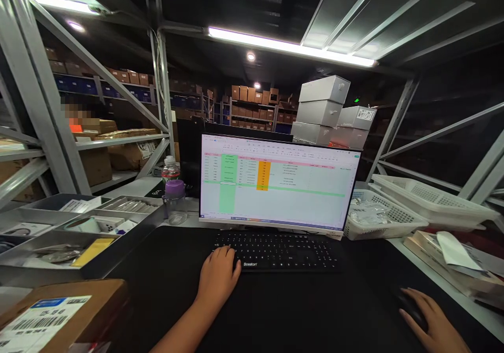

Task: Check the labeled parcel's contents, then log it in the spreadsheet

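Observation:
My left hand (219,271) rests at the left end of a black keyboard (275,250), its fingers laid over the keys and holding nothing. At the lower right, my right hand (433,319) is around a black computer mouse (413,308), thumb on one side and fingers on the other. Both lie on a black desk mat (299,305). Behind the keyboard stands a monitor (291,200) with a spreadsheet that has a green column, an orange column and a highlighted green row. Its text is too small to read.
On the left are a divided tray (134,227) of small items, a labelled cardboard box (106,295), a purple-lidded cup (175,206) and a clear bottle (169,166). White baskets (433,198) and a stack of packets (441,258) sit right. Metal shelving (163,80) surrounds the desk.

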The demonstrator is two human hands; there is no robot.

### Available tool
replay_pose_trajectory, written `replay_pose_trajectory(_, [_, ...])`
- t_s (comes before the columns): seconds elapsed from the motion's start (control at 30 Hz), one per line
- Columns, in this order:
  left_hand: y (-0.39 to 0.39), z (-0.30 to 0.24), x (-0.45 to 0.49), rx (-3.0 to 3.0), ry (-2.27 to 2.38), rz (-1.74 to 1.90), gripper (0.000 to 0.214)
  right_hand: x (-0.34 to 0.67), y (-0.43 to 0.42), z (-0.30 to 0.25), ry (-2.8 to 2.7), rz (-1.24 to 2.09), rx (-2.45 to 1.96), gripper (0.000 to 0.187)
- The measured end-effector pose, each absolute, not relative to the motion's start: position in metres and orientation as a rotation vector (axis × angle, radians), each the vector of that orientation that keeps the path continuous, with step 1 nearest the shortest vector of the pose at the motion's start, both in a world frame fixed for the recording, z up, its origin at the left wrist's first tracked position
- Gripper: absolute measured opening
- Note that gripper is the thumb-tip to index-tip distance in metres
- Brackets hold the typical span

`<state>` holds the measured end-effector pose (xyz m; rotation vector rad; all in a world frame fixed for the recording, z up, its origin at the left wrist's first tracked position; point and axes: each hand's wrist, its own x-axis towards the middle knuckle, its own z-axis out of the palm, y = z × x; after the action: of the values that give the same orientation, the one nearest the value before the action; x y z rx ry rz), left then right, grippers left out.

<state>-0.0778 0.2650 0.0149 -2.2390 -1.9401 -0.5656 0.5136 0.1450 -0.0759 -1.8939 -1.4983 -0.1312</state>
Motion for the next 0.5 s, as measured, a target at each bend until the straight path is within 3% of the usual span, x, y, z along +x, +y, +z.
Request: replay_pose_trajectory(0.5, [0.264,0.018,-0.076,-2.243,-1.952,-0.596,0.031,0.52,0.148,-0.079,-1.488,-0.077,-1.893,0.07])
